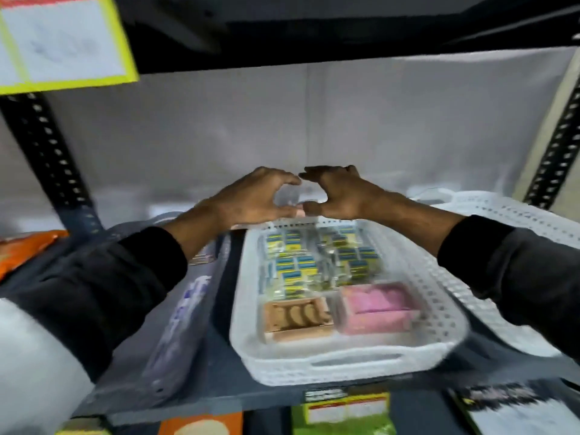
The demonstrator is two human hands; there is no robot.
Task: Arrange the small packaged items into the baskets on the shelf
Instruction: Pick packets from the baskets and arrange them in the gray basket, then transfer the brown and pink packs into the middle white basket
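Note:
A white perforated basket (351, 364) sits on the dark shelf in the middle. It holds several small yellow-and-blue packets (301, 265), a brown biscuit pack (298, 318) and a pink pack (376, 307). My left hand (254, 199) and my right hand (339, 191) meet above the basket's far end, fingers curled around a small clear plastic item (290, 196) held between them. The picture is blurred, so the item's shape is unclear.
A grey basket (175, 334) with a purple-and-white pack stands to the left. A second white basket (508, 215) lies to the right. Orange packaging (22, 249) is at far left. Black slotted uprights frame the shelf; a yellow-edged label (62, 42) hangs above.

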